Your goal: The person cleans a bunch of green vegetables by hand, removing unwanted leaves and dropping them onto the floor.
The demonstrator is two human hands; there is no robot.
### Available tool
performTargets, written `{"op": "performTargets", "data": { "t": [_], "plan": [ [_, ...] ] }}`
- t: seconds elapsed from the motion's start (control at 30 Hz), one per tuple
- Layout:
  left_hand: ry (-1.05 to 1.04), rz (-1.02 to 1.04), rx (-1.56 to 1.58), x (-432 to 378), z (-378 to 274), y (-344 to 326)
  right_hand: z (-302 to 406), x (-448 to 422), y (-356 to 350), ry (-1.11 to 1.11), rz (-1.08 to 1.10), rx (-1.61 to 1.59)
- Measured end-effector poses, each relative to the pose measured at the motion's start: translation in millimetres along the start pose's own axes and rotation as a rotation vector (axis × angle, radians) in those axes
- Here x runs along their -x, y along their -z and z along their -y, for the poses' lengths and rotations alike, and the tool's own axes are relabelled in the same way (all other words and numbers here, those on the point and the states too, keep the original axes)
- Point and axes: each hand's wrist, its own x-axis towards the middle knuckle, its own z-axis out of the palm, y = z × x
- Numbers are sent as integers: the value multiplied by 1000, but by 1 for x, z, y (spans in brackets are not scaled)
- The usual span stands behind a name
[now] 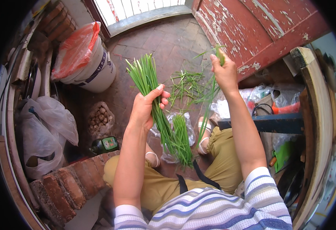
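My left hand (149,106) is closed around the middle of a thick bunch of long green garlic chives (145,74), pale stem ends pointing up and away. Raised to the right, near the red door, my right hand (224,69) grips a few loose green blades (209,106) that hang down toward my knee. On the brick floor between the hands lies a scattered heap of trimmed bits (185,83). Below it, more green chives (180,129) rest on a clear plastic bag (189,120) between my feet, partly behind the held bunch.
A white bucket (104,72) with a red plastic bag stands upper left. Nearby are a bag of garlic bulbs (100,118), a dark green bottle (106,144) and a low brick ledge (70,184). A peeling red door (242,31) and a blue beam (277,123) are at right.
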Motion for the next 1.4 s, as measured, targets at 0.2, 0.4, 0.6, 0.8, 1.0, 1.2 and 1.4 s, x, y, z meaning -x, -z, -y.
{"op": "performTargets", "data": {
  "t": [0.2, 0.4, 0.6, 0.8, 1.0, 1.2, 1.4],
  "plan": [
    [-8, 16, 30, 2, -3, 2, 3, 3, -4, 55, -57, 282],
    [-14, 9, 37, 3, -3, 5, -9, -4, 0, -66, -1, 210],
    [-21, 17, 43, 4, -5, 7, -1, -6, 4, -166, -76, -263],
    [-53, -29, -13, 4, -6, 10, 6, -8, 17, -372, -149, -594],
    [-103, -125, -49, 5, -5, 9, -20, -16, 24, -630, -125, -911],
    [-127, -157, 5, 3, -5, 12, -30, -18, 27, -699, -142, -1077],
    [-113, -158, 18, 1, -5, 13, -33, -19, 34, -716, -154, -1149]
  ]
}}
